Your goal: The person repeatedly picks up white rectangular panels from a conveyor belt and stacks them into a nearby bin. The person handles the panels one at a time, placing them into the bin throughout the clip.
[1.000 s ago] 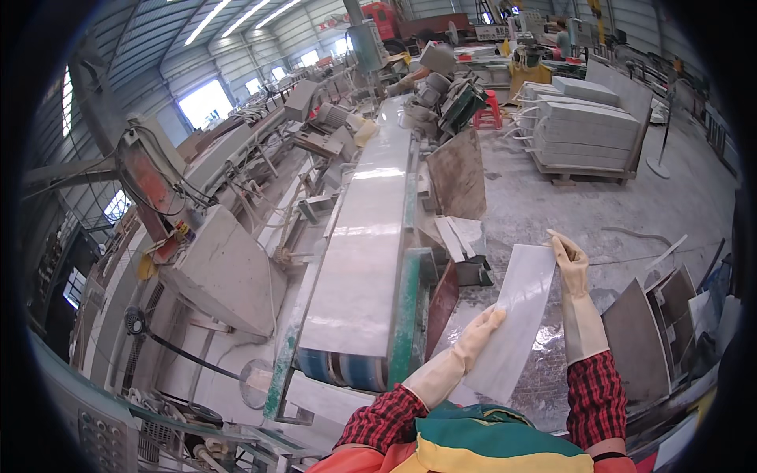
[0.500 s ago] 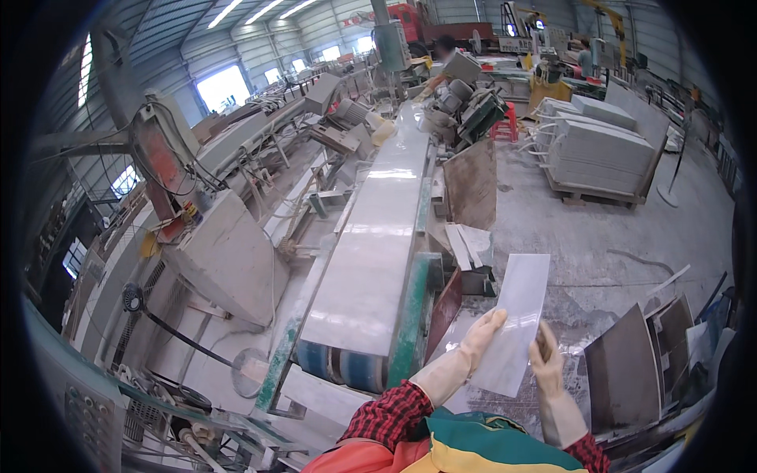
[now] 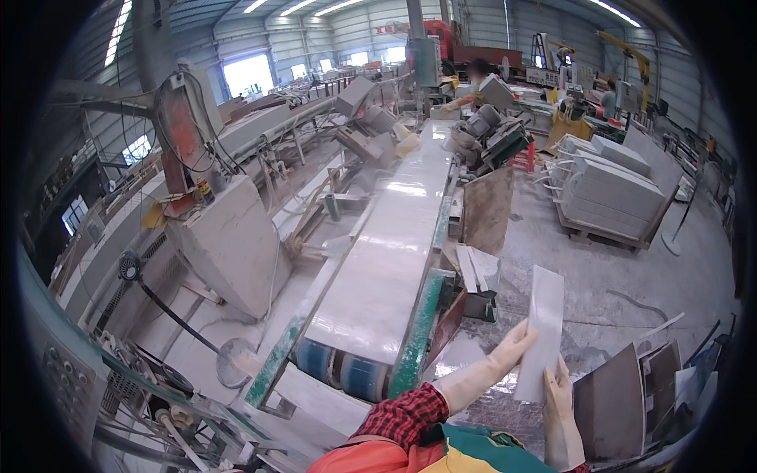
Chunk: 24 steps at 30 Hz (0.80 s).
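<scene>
Left gloved hand (image 3: 512, 351): closed on the left edge of a thin, pale rectangular slab (image 3: 544, 315), thumb side toward the viewer. Right gloved hand (image 3: 558, 390): fingers up, at the slab's lower right edge; can't tell if it's gripping or just touching. Slab held up off the floor, long side near vertical, near right of the conveyor, well apart from it.

Conveyor belt (image 3: 386, 260): pale, wet-looking shine, runs from near centre to far. Blue-banded roller (image 3: 359, 374) at near end, chipped green side frame (image 3: 416, 339) along the right. Grey motors (image 3: 481, 122) at its far right. Co-worker (image 3: 475, 72) at the far end, one arm reaching toward the belt.

Right of belt: brown board (image 3: 487, 205) standing on edge; narrow white offcuts (image 3: 473, 270) nearer, over a dark bin. Near right: flat panels (image 3: 615, 402) leaning. Far right: stack of pale slabs (image 3: 607, 189) on a wooden pallet, red stool (image 3: 524, 154) left of it.

Left side: big grey block (image 3: 236, 244), upright post with red-orange paint (image 3: 180, 142) behind it; button panel (image 3: 67, 386) at near left. Far back: red truck (image 3: 441, 39), yellow crane arm (image 3: 631, 49) to its right.
</scene>
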Available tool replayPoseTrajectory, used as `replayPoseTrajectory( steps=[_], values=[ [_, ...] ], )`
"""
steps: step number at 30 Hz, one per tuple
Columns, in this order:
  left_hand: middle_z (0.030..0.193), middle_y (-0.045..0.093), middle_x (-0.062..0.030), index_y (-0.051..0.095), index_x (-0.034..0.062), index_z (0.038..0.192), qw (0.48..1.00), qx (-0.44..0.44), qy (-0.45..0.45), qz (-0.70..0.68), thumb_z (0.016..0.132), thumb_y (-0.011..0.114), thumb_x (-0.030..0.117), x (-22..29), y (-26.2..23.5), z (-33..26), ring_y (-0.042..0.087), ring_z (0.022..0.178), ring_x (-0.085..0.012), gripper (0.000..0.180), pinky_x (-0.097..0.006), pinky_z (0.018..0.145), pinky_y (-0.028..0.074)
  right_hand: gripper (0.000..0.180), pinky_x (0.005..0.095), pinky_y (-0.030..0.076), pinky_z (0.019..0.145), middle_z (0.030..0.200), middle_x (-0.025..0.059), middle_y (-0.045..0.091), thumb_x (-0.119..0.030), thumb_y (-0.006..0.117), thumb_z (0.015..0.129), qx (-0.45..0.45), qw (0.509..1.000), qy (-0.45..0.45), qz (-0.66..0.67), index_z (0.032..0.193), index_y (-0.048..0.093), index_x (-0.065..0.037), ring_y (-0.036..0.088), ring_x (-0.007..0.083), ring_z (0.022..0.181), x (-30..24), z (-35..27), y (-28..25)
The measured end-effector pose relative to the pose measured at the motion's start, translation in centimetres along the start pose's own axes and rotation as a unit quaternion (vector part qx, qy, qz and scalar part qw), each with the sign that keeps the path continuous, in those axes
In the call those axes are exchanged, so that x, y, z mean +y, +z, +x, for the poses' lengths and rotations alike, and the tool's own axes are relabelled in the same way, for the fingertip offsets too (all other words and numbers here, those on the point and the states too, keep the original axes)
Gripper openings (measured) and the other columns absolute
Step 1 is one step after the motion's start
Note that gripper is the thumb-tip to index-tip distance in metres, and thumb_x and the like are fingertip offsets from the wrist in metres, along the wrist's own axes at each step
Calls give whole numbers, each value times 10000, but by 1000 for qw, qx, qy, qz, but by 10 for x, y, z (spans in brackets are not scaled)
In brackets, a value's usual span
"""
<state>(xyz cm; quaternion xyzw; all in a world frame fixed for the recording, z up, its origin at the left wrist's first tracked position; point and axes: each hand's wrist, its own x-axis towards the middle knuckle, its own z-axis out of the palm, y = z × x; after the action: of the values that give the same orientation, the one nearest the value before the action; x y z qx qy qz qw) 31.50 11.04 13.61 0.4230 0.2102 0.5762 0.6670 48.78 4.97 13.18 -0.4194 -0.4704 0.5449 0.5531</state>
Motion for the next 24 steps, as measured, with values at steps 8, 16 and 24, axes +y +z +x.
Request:
replayPoseTrajectory(
  steps=[8,16,24],
  values=[
    [1355,514,-110,343,60,1457,998,-22,-45,34,913,675,234,42,-18,-3,519,1225,-190,661,-361,1001,466,490,310,423,1032,1343,148,564,-65,591,961,-4,999,33,-1,1401,440,87,547,205,1215,11,-12,-1],
    [1243,627,-111,486,33,1378,989,139,19,44,913,696,267,51,-105,37,609,1088,-176,561,-312,901,511,525,315,398,1052,1338,147,573,-88,625,946,-79,996,49,-12,1398,438,103,548,199,1212,-12,-38,34],
    [1149,676,-61,573,36,1296,984,174,28,-22,949,661,232,35,-123,38,641,1002,-118,408,-276,844,530,523,310,396,1055,1346,155,567,-70,611,940,-69,995,67,10,1400,434,106,545,200,1218,-4,-40,39]
  ],
)
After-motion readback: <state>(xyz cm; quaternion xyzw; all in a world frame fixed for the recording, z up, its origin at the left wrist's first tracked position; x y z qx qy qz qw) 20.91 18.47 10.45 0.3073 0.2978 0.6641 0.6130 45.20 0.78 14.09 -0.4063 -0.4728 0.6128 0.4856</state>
